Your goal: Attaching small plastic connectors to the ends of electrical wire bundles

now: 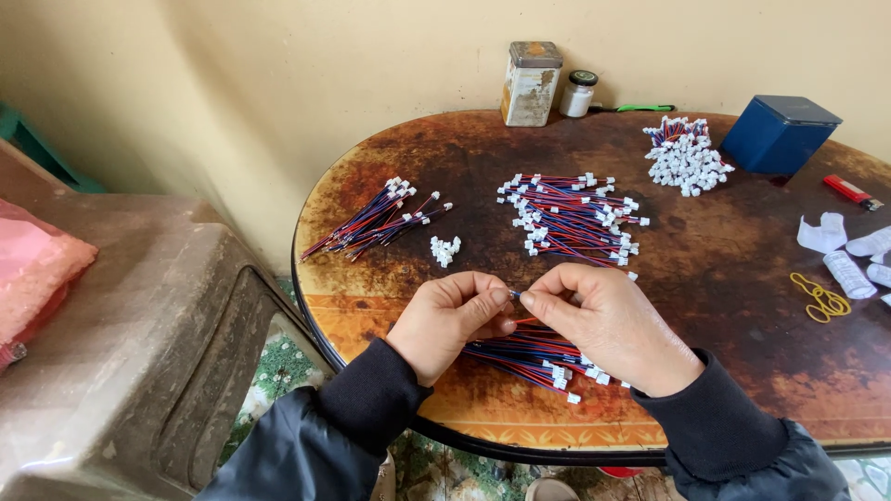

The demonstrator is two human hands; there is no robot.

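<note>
My left hand (pixel 448 320) and my right hand (pixel 608 325) meet fingertip to fingertip above the table's near edge, pinching a thin red and blue wire lead (pixel 513 295) between them. Under my hands lies a bundle of red and blue wires with white plugs (pixel 538 360). A small heap of loose white plugs (pixel 445 250) sits just beyond my left hand. Farther off lie a pile of wires at the left (pixel 376 221) and a larger pile in the middle (pixel 575 218).
On the brown oval table (pixel 724 278) stand a worn tin (pixel 531 83), a small jar (pixel 578 94), a blue box (pixel 780 133), another plug heap (pixel 685 158), a red lighter (pixel 851 192), yellow rubber bands (pixel 821 299) and white paper rolls (pixel 849 274). A grey plastic chair (pixel 139 343) stands left.
</note>
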